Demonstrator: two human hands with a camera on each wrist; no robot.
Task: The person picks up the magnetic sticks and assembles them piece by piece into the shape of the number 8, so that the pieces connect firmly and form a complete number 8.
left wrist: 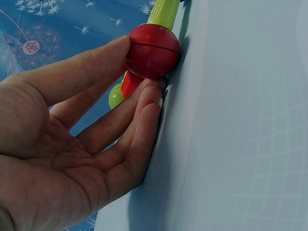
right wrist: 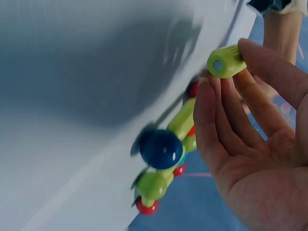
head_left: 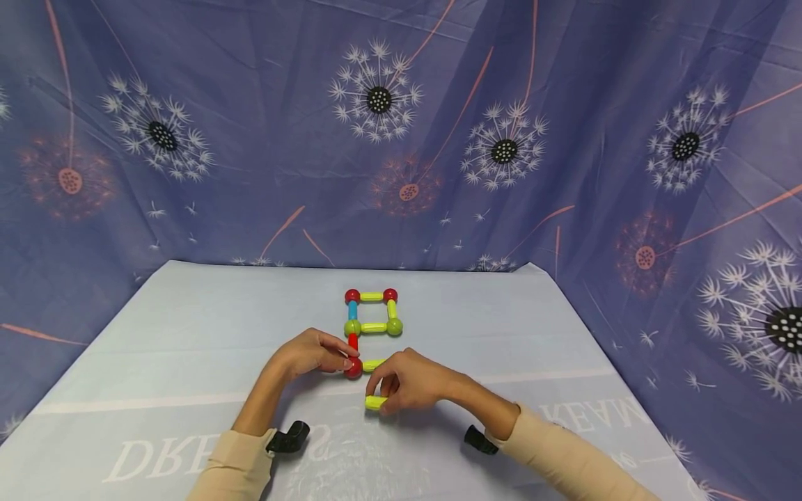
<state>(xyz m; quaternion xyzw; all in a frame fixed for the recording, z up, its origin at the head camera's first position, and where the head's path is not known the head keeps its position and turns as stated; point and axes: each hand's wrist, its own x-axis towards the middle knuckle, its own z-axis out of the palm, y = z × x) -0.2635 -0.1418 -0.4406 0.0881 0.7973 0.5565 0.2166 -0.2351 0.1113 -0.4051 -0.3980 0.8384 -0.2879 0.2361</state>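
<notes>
My left hand (head_left: 311, 350) pinches a red ball (head_left: 354, 367) between thumb and fingers at the near left corner of a ball-and-stick figure lying on the table. A red stick (head_left: 354, 342) runs from that ball to a green ball (head_left: 353, 327), and a yellow-green stick (head_left: 372, 364) leads right. That stick ends at a blue ball (right wrist: 161, 149), seen in the right wrist view and hidden behind my right hand in the head view. Just nearer than the figure, my right hand (head_left: 413, 381) pinches a loose yellow-green magnetic stick (head_left: 374, 402), whose round metal end shows in the right wrist view.
Farther back, the figure closes into a square, with red balls (head_left: 390, 296) at its far corners, another green ball (head_left: 394, 326), a blue stick (head_left: 353, 311) and yellow-green sticks. A pale printed cloth (head_left: 188, 334) covers the table. Dandelion-patterned curtains (head_left: 282, 139) hang around it.
</notes>
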